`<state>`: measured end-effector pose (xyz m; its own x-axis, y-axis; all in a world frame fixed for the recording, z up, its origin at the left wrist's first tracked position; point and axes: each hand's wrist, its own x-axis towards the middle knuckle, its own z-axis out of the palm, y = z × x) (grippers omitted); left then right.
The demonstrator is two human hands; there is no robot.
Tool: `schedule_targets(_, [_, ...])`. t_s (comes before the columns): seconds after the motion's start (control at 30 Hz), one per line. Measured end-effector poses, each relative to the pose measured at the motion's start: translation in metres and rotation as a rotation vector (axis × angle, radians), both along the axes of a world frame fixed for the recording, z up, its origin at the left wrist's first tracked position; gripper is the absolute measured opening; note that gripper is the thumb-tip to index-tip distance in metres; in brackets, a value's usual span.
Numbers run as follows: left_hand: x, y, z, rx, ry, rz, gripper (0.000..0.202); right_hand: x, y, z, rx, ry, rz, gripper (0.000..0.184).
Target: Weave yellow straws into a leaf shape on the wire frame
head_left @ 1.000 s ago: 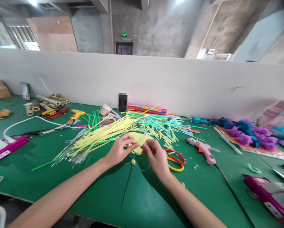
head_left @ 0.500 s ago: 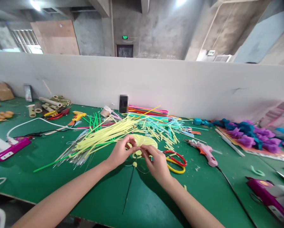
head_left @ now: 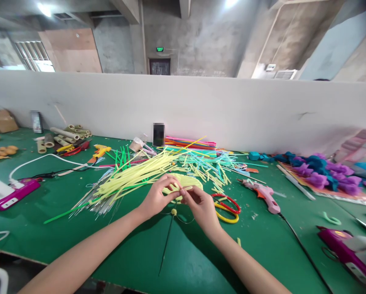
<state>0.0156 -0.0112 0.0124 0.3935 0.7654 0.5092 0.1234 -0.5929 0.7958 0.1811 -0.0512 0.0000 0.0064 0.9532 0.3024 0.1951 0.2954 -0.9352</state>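
My left hand and my right hand meet at the fingertips above the table, both closed in a pinch. Between them is a short piece of pale yellow pipe cleaner; the fingers partly hide it. Just behind and under the fingertips is a round, ribbed pale yellow piece, partly covered by the hands. Below them, a small yellow ball sits at the top of a thin dark stem, with fine wire loops beside it. Red and yellow handled scissors lie beside my right hand.
Yellow pipe cleaners lie in a heap behind my left hand, with cut pieces to the right. A pink glue gun with its cord lies right. Purple power strips stand at both sides. A phone leans against the partition.
The fingers have shifted slightly at the pinch, and the short yellow pipe cleaner piece now shows between the fingertips. The hands stay in nearly the same place.
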Motion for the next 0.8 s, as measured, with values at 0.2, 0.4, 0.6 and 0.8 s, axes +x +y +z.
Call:
schedule_targets(0.2, [0.000, 0.003, -0.003, -0.133, -0.087, -0.059, 0.014, -0.001, 0.000, 0.004, -0.051, 0.107, 0.032, 0.032])
schedule_targets(0.4, [-0.008, 0.009, -0.001, -0.295, -0.178, -0.028, 0.017, 0.013, 0.010, 0.002, -0.084, 0.199, -0.042, 0.034])
schedule_targets(0.6, [-0.015, 0.016, -0.002, -0.338, -0.181, -0.020, 0.019, 0.027, 0.019, -0.004, -0.105, 0.244, -0.122, 0.037])
schedule_targets(0.8, [-0.010, 0.009, 0.000, -0.350, -0.179, -0.119, 0.017, 0.026, 0.021, -0.007, -0.113, 0.320, -0.107, 0.037])
